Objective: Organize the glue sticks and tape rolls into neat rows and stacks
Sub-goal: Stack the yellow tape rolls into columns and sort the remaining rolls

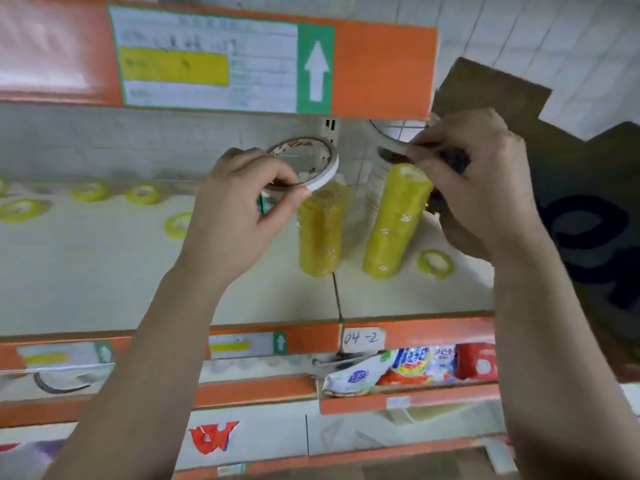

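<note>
My left hand [242,209] pinches a white tape roll [306,160] above the shorter yellow stack [322,233], just left of the taller yellow stack [394,226], my right hand [476,174] pinches a second white roll [393,142] above that taller stack, loose yellow rolls [142,194] lying well left.

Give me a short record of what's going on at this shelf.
left hand: pinches white tape ring
right hand: pinches second tape ring
stacks: left yellow stack and right yellow stack, upright on shelf
unsorted: loose yellow rolls lying flat, mostly at left
</note>
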Demonstrator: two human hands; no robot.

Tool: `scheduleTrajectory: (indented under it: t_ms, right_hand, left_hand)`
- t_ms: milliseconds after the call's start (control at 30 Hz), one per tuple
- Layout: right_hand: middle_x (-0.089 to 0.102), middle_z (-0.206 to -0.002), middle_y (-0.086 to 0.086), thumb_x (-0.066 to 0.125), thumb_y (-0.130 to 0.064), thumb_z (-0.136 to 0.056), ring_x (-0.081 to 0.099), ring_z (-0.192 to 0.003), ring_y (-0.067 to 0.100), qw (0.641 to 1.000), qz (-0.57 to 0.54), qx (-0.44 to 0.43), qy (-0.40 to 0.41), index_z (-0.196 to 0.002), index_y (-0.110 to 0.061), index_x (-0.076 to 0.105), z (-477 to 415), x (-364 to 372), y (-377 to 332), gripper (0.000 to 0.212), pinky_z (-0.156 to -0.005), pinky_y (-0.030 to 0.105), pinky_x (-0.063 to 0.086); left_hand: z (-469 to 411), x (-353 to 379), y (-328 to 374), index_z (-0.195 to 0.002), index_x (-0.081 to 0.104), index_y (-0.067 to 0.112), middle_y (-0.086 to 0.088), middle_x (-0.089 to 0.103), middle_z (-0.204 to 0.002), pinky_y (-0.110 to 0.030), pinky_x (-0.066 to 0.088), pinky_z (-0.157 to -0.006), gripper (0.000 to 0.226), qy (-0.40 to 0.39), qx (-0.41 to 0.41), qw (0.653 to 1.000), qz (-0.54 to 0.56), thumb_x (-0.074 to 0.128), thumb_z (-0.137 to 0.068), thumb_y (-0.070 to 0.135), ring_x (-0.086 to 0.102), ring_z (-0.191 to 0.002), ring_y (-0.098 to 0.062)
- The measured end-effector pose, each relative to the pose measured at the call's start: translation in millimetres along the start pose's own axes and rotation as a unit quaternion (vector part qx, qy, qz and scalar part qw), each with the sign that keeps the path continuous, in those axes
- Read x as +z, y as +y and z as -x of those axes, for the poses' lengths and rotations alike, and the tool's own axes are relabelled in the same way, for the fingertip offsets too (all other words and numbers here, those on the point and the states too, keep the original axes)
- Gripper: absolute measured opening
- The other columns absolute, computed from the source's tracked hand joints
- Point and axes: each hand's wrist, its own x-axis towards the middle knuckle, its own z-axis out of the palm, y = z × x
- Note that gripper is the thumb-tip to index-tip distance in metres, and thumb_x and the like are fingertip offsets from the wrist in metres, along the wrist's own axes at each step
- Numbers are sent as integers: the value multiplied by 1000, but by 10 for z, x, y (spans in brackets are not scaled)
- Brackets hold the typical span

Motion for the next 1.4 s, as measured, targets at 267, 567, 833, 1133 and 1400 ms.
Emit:
scheduleTrajectory:
  t_ms: [267,567,833,1133,1400]
  right_hand:
    - [67,-101,2,60,-24,-89,58,-103,21,998,-53,36,17,-98,-8,73,-123,-6,792,22,-91,34,47]
    - [63,-90,-1,64,-21,-86,63,-91,25,983,-164,82,-1,-92,-6,71,-130,495,1277,18,-84,48,51]
    - [63,-89,0,68,-21,-85,55,-83,3,986,-146,73,-32,-92,-7,72,-123,754,1513,16,-77,12,41]
    - [60,-89,-3,70,-15,-86,53,-84,0,985,-153,72,-29,-92,-6,72,-95,859,1563,11,-77,3,37]
    - [59,-97,0,73,-27,-81,56,-88,6,980,-173,85,-49,-94,-11,71,-50,880,1605,20,-81,9,39]
  left_hand:
    - [-338,368,244,-88,69,12,6,62,-83,-41,49,-77,15,-8,-16,1000,-11,67,-90,27,57,-85,-16]
    - [-573,613,160,-92,67,20,24,60,-89,-40,50,-86,8,-41,-86,995,-4,67,-92,28,59,-88,-3]
    - [-734,802,220,-86,65,19,5,58,-87,-2,33,-77,5,-56,-100,993,-13,69,-89,18,50,-84,17]
    - [-766,886,142,-87,69,18,6,62,-86,-32,44,-81,5,-39,-77,996,-35,71,-87,23,56,-85,-11]
    - [-797,893,149,-88,69,19,7,61,-87,-37,47,-83,3,-31,-82,996,-17,72,-88,21,57,-86,-11]
